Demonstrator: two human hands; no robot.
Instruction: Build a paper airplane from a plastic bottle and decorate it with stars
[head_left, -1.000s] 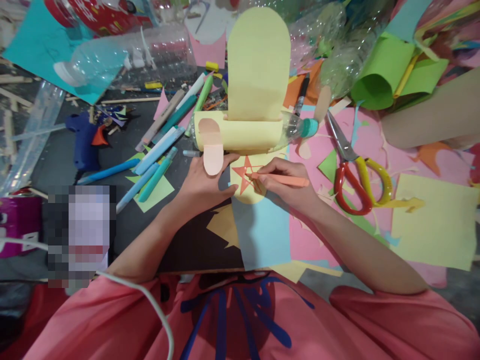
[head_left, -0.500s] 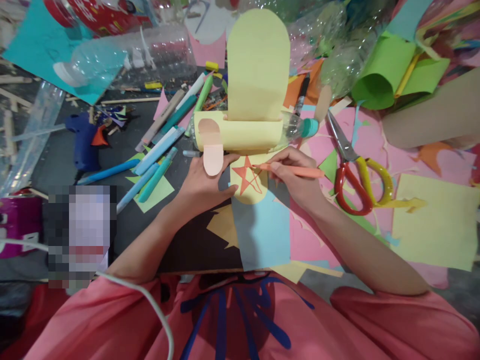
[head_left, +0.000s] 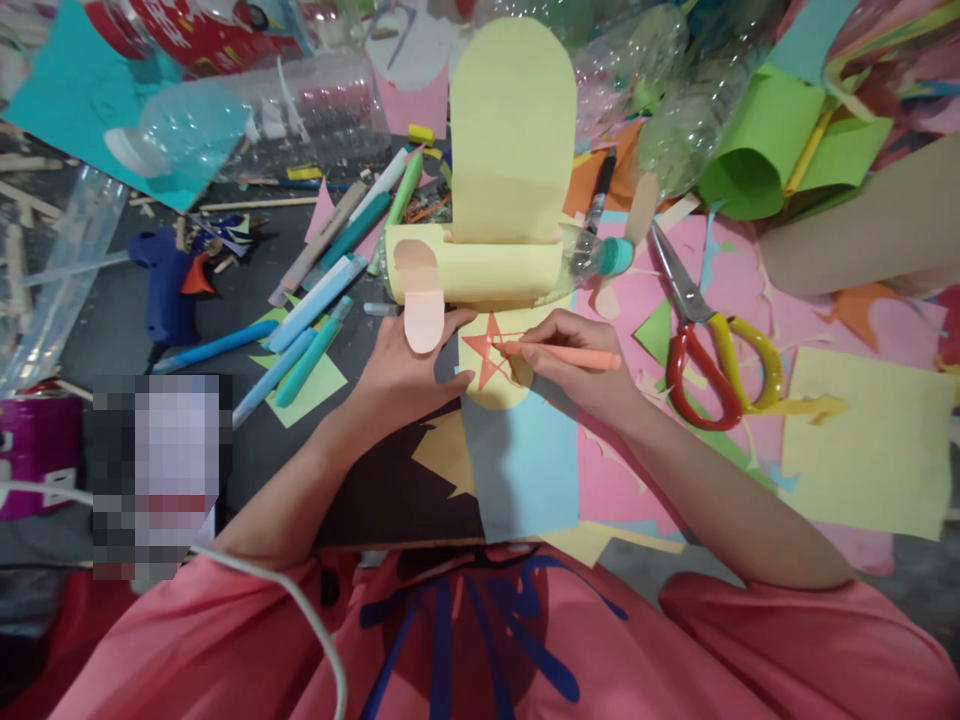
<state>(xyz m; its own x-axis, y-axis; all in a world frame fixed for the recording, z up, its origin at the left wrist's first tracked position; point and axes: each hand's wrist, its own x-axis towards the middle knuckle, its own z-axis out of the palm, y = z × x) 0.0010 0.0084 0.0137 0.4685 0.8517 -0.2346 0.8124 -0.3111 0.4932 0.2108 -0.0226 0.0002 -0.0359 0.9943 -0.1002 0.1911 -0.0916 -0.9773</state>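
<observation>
One star (head_left: 487,362) is part-coloured: filling is underway, I judge, my right grip (head_left: 583,382) clamped on the orange marker (head_left: 581,357), left grip (head_left: 403,368) spread, next strokes needing steadiness.

Left hand (head_left: 401,375) partly behind pink flap (head_left: 424,322)

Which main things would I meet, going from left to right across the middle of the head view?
Purple object, blue glue gun, left hand, orange-red star, right hand holding an orange marker, scissors, pale yellow sheet.
</observation>
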